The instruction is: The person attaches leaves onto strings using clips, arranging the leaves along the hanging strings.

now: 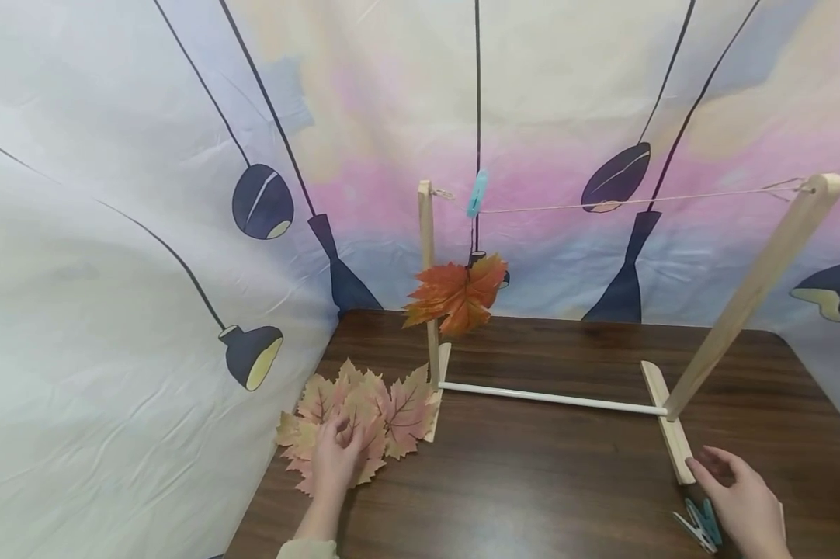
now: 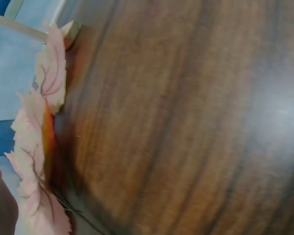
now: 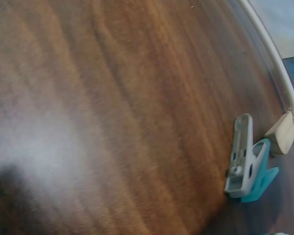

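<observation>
My left hand [image 1: 338, 454] is over a spread of pale pink and yellow artificial maple leaves [image 1: 406, 411], fingers loosely bent and thumb close to the fingertips. In the left wrist view part of this hand [image 2: 1, 200] shows beside the leaves [image 2: 32, 161], whose thin stems trail onto the table. At the right, my right hand [image 1: 744, 497] has loosely curled fingers near the rack's wooden foot. Just left of it lie a grey clothespin [image 3: 241, 159] and a teal clothespin [image 3: 262, 181], side by side on the table.
A wooden rack stands on the dark table [image 1: 532, 481], with a left post [image 1: 427, 233], right post [image 1: 748, 303] and white crossbar [image 1: 553, 398]. From its string [image 1: 567, 207] a light blue clothespin [image 1: 477, 194] holds an orange maple leaf [image 1: 455, 295]. A patterned cloth [image 1: 112, 310] hangs behind.
</observation>
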Demonstrator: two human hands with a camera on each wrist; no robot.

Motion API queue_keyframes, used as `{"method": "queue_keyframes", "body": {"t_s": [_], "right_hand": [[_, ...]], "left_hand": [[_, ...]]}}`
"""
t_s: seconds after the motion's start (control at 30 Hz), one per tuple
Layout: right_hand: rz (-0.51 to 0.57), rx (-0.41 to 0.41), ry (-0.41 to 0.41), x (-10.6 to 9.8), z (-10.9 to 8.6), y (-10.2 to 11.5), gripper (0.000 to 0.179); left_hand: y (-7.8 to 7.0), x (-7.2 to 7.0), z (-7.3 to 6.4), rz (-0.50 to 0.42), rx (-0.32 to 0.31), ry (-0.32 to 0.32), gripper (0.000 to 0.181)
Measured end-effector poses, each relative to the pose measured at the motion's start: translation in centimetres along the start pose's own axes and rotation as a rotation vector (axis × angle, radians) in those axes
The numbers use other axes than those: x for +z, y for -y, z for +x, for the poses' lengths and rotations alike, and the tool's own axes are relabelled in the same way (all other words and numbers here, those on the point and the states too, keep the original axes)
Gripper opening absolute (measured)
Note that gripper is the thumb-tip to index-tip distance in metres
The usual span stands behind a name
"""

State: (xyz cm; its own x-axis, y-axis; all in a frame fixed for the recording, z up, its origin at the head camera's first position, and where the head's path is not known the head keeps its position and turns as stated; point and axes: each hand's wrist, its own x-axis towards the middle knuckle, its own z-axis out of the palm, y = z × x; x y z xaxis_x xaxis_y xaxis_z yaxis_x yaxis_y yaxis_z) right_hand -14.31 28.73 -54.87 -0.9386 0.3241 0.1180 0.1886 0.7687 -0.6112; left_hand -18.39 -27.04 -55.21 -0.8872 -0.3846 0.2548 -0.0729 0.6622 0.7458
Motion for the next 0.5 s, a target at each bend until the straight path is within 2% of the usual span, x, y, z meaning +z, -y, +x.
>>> {"method": "queue_keyframes", "body": {"t_s": [0.1,0.3,0.4,0.5], "right_hand": [[-0.011,-0.021,-0.007,0.2,-0.3,-0.4,0.051],[-0.01,-0.035,0.04,0.5,-0.7,-1.2,0.054],[-0.026,-0.031,0.076,0.6,-0.9,-1.5,0.057],[-0.041,0.005,0.128,1.0,-1.0,-1.9,0.062]], "left_hand": [[0.4,0.1,-0.4,0.009,0.015,0.003,0.036],[1.0,-0.3,-1.0,-0.039,-0.069,0.027,0.048],[1.5,-0.6,-1.3,0.008,-0.085,0.011,0.049],[2.0,-0.8,-1.7,0.064,-0.057,-0.027,0.044]]}}
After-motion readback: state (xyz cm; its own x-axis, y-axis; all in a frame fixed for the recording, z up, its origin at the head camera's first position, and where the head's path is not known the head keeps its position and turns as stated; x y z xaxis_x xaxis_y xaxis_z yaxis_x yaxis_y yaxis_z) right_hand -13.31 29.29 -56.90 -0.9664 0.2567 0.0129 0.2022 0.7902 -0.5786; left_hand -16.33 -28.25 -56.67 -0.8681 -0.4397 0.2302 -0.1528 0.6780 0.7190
